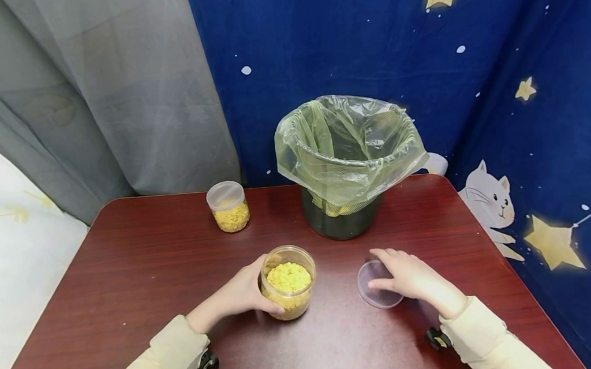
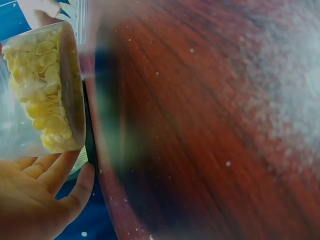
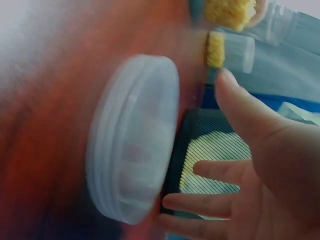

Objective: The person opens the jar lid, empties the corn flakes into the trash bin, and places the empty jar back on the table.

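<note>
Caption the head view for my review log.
Left hand grips an open jar of yellow flakes; right hand hovers over a clear lid.

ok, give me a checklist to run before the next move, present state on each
1. Left hand holding the jar: ok, thumb and fingers round its side.
2. Jar upright, mouth uncovered: ok, yellow flakes visible inside.
3. Jar base on the table: cannot tell, contact unclear.
4. Right hand gripping the lid: not ok, fingers spread, not closed round it.
5. Liner over the rim of the bin: ok, draped over the edge, mouth open.
</note>
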